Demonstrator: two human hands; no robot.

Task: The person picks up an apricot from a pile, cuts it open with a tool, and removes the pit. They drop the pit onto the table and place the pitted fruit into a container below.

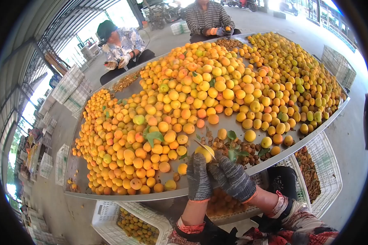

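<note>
Our gloved left hand (198,176) and right hand (232,177) grip one apricot (205,153) with a knife (203,145) at the bench's (233,122) 6 o'clock edge

Bright daylight floods in from the open sides behind, blowing out the far background. Fisheye distortion bends the edges, with black vignetted corners

No lettering, label, brand, number or sign can be read anywhere here.

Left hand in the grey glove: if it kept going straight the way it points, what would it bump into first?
The left hand points up the table; past the yellow apricot it holds, probably the loose apricot pits, though depth is unclear.
</note>
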